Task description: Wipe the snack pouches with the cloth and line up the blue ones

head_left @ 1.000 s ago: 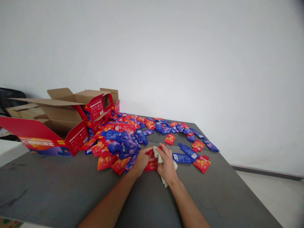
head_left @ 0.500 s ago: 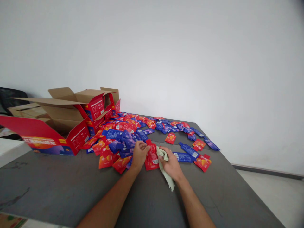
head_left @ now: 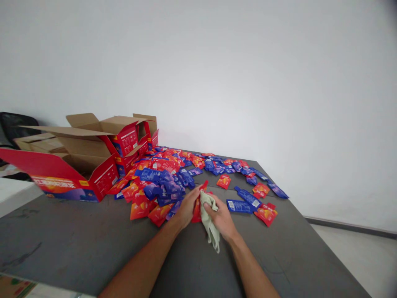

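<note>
Head camera looks down on two bare forearms that meet at the near edge of a big heap of small packets. The left hand [head_left: 187,208] is clenched around a red packet [head_left: 196,208] and holds it upright on its edge, just above the bench [head_left: 77,244]. The right hand [head_left: 222,218] presses against the same packet from the other side; its grip is closed on a pale green cloth [head_left: 210,221], and the loose end of the cloth hangs down toward the wrist. I judge that the wiping of this one packet is the step in hand. A next move would call for a firm left hold, so the packet does not bend while the cloth passes over it.

Behind the hands, the pile of red and blue packets [head_left: 167,178] spreads across the dark grey bench, and some single packets lie apart on the right. Open red cardboard boxes [head_left: 77,174] stand on the left side, flaps up. The white wall [head_left: 248,82] behind is plain, and a pale floor [head_left: 356,256] shows at the right.
</note>
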Tool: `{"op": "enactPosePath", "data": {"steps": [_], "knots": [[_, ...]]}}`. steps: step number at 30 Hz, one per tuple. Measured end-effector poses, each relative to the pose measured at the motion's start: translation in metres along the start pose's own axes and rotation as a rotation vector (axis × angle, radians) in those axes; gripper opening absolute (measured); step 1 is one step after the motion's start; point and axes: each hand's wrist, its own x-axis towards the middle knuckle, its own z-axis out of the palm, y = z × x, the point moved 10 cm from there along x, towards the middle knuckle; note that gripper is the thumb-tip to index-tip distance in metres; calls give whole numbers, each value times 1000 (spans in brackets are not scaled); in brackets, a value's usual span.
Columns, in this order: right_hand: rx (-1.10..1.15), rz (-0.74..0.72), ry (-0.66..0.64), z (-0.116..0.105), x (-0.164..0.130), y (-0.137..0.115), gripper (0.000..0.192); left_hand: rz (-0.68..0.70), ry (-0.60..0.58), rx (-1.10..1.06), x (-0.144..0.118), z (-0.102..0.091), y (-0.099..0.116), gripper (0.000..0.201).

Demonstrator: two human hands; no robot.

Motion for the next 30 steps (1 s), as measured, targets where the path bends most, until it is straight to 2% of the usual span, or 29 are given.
{"op": "enactPosePath", "data": {"steps": [3, 5, 7, 11, 14, 17, 21, 23, 25, 27, 30], "knots": [[-165, -166, -14, 12, -3, -14, 37, -77, -37, -145, -2, 10, -5, 42], [-306, -281, -9, 19, -6, -23, 46, -99, -43, -221, -2, 13, -3, 44], [-415, -336, 19, 20, -8, -26, 55, -101, -72, -261, -1, 16, 1, 46], [-534, -346, 186, -4, -7, -23, 64, -190, -153, -254, -5, 23, -9, 50], [-585, -350, 247, -16, -7, -22, 70, -236, -184, -252, -7, 26, -18, 52], [-583, -374, 181, -6, -8, -24, 78, -217, -166, -247, -5, 24, -15, 50], [-532, -418, -81, 35, -13, -31, 82, -115, -71, -212, 1, 14, 5, 44], [-509, -413, -161, 48, -15, -33, 81, -69, 7, -142, 4, 4, 13, 42], [-494, -407, -173, 50, -16, -33, 80, -12, 79, -12, 5, -6, 21, 40], [-499, -386, -128, 41, -13, -29, 80, 71, 114, 169, 5, -12, 32, 37], [-562, -304, 18, 12, -6, -13, 79, 202, 123, 536, 5, -16, 47, 41]]}}
